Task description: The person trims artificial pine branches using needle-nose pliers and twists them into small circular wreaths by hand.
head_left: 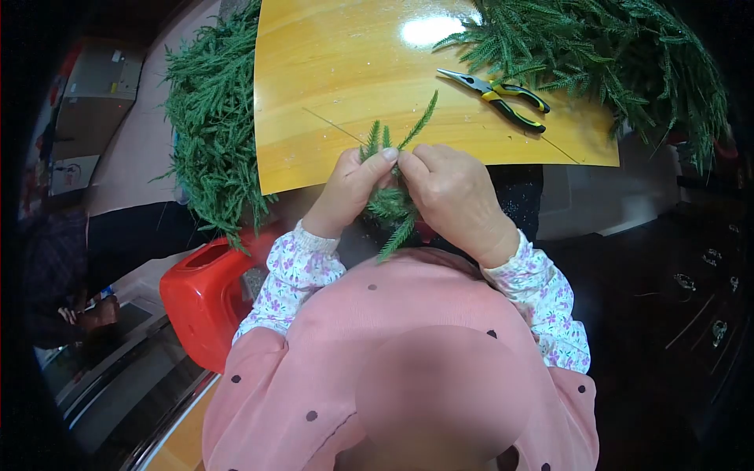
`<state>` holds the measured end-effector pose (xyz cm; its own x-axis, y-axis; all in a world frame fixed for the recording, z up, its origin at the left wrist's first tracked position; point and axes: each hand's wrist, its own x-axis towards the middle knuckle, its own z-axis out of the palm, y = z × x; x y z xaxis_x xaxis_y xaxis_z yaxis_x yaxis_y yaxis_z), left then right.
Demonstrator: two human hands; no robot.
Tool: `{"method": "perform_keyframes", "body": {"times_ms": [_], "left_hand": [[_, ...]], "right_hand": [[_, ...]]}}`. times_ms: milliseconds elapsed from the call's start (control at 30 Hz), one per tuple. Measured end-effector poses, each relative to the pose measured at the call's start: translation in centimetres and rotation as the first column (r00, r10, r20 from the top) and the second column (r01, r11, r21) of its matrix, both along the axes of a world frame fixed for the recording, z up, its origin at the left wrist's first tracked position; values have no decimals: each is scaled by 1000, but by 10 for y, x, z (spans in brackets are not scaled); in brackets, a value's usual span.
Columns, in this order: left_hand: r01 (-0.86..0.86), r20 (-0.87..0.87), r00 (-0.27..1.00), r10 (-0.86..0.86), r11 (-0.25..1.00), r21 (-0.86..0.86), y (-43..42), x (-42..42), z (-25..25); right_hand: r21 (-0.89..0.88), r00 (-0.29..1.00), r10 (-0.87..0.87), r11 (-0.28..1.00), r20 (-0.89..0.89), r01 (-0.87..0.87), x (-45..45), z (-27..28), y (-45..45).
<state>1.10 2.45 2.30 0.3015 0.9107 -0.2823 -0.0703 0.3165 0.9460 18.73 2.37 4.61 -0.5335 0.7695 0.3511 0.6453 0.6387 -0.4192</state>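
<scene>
Currently, we are holding the green sprig bunch [390, 206] clamped between left grip [353, 187] and right grip [452, 187], both equally near, its long axis running fore-and-aft across the near edge of the desk [330, 78].

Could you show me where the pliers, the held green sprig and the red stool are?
Pliers [492, 96]: head view, where the handles begin.
Green sprig [390, 206]: head view, needles on its lower part.
Red stool [191, 302]: head view, bare plastic below the opening.
</scene>
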Motion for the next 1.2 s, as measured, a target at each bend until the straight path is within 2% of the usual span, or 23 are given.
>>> {"method": "perform_keyframes", "body": {"times_ms": [67,167,300,367,467,567,600,633,667,733,800,833,900,967,1000,1067,1133,1200], "left_hand": [[-71,0,997,71,997,42,0,5,1],[-89,-44,995,93,991,102,3,7,3],[-55,-90,994,67,989,134,5,9,9],[-45,-66,996,53,992,119,5,10,7],[28,-107,994,-15,993,118,2,3,2],[239,-348,933,-90,877,416,6,-3,15],[263,-319,940,-122,853,452,6,-5,14],[283,-291,945,-152,825,489,7,-9,11],[300,-266,947,-181,795,527,8,-11,9],[250,-103,968,-229,915,315,3,-9,20],[215,34,975,-219,971,107,3,-8,23],[241,96,965,-245,969,54,7,-10,25],[215,-37,976,-213,974,74,10,-8,21],[180,-114,978,-173,982,60,12,-3,22],[195,-157,971,-182,978,75,13,-2,23],[221,-243,951,-189,969,109,19,-4,23],[180,-227,963,-148,975,127,23,0,25],[145,-210,970,-118,983,117,25,4,30]], "right_hand": [[118,995,-82,990,64,74,-2,2,-1],[429,986,-113,890,-124,155,-3,-1,9],[453,982,-5,887,-188,91,-2,-7,12],[408,979,-22,907,-204,105,-4,-12,8],[155,958,-4,987,-286,51,-1,-8,4],[-242,929,1,965,-369,-97,10,-11,5],[-509,830,-71,818,-553,-270,14,-9,5],[-664,705,-204,580,-679,-472,19,-5,6],[-684,577,-377,290,-725,-670,20,-3,8],[-556,423,-456,209,-783,-805,18,-9,5],[-399,265,-539,148,-799,-905,18,-15,3],[-488,333,-501,215,-799,-846,18,-14,3],[-623,465,-436,364,-771,-692,18,-9,5],[-647,711,-234,657,-663,-387,19,0,2],[-583,820,-166,779,-548,-231,18,2,-2],[-314,870,-79,945,-487,-90,11,2,-6],[-25,921,-54,999,-385,49,5,0,-7],[50,948,-78,994,-309,98,6,-2,-7]]}}
